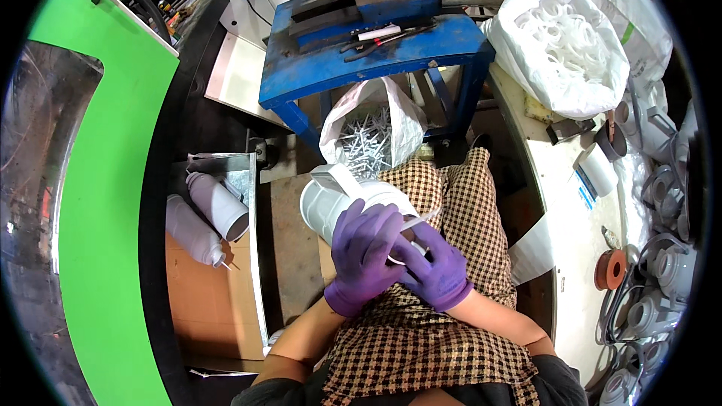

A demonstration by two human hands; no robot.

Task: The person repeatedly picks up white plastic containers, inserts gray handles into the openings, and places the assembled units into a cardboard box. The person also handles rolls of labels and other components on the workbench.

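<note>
Purple-gloved left hand (pixel 366 256) grips white plastic bottle (pixel 338 203) over the lap; right hand (pixel 436 267) pinches a thin white tube (pixel 418 219) at its mouth.

Purple gloves are covering the left hand (pixel 366 256) and right hand (pixel 436 267), which are wrapping a white plastic fitting (pixel 338 203). A brown-and-cream checked garment (pixel 444 346) is showing beneath. The blue metal bench (pixel 301 68) is standing beside a bright green machine panel (pixel 98 180).

Blue metal stand (pixel 376 60), green panel (pixel 105 180), perhaps concrete floor (pixel 293 240)
</note>
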